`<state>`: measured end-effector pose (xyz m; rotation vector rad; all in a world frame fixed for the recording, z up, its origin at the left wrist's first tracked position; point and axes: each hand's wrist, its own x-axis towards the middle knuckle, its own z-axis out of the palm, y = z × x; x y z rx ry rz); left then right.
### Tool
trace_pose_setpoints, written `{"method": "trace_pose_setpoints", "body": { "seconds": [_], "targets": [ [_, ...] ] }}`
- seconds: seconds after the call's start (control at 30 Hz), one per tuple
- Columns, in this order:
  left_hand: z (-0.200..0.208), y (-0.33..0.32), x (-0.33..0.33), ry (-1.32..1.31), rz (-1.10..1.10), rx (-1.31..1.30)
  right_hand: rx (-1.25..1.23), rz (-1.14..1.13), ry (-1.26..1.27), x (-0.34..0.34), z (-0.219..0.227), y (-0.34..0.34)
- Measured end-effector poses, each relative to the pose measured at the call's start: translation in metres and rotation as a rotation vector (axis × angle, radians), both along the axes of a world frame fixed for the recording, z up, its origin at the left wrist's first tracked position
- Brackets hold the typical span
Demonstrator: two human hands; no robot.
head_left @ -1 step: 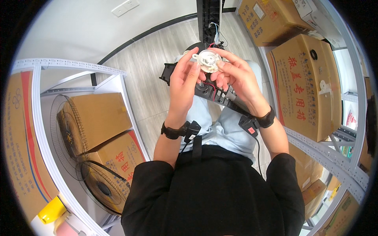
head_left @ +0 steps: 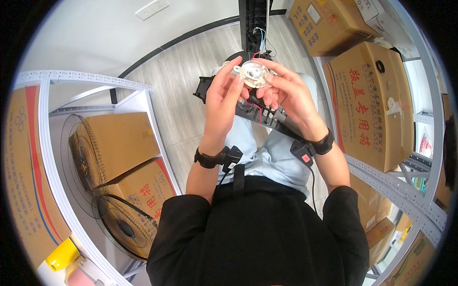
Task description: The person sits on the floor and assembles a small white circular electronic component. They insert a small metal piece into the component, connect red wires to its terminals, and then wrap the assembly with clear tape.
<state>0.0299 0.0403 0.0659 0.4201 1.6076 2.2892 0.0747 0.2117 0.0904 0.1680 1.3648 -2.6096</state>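
A small round part of clear plastic (head_left: 254, 73), with a little looped tab on its left side, is held up between both hands. My left hand (head_left: 221, 106) pinches its left side with thumb and fingers. On the right, my right hand (head_left: 296, 101) grips the rim, its thumb on the face and the other fingers curled beneath. Below the hands, a black plastic assembly (head_left: 285, 127) with red wires lies across my lap, partly hidden by the fingers. Beyond it stands a black upright column (head_left: 254, 26) with thin blue and white wires near its foot.
Grey metal shelving (head_left: 50, 157) on the left holds cardboard boxes and round wire fan guards (head_left: 125, 228). To the right, another rack (head_left: 405, 200) carries large cartons (head_left: 367, 109). A black strap with a small box and cable (head_left: 301, 151) sits at each wrist.
The clear plastic part has turned very slightly between my fingers. Both hands stay in nearly the same place.
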Motion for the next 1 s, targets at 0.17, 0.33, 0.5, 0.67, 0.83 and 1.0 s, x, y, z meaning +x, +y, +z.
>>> {"method": "trace_pose_setpoints", "body": {
  "seconds": [0.17, 0.33, 0.5, 0.67, 0.83, 1.0],
  "targets": [
    [0.011, -0.004, -0.002, 0.0, -0.107, -0.027, -0.337, 0.062, -0.023, -0.003, -0.012, 0.006],
    [0.013, -0.007, -0.004, 0.078, -0.138, -0.079, -0.45, 0.066, -0.124, -0.003, -0.016, 0.004],
    [-0.002, -0.007, -0.01, 0.504, 0.113, -0.322, -0.464, 0.068, -0.17, -0.003, -0.016, 0.002],
    [0.007, -0.003, -0.017, 0.621, 0.066, -0.254, -0.474, 0.156, -0.181, -0.001, -0.02, 0.005],
    [0.005, -0.005, -0.013, 0.46, 0.043, -0.244, -0.292, 0.085, -0.274, -0.001, -0.007, 0.0],
    [-0.002, -0.004, -0.013, 0.438, 0.06, -0.166, -0.417, 0.109, -0.261, 0.0, -0.01, 0.004]
  ]
}}
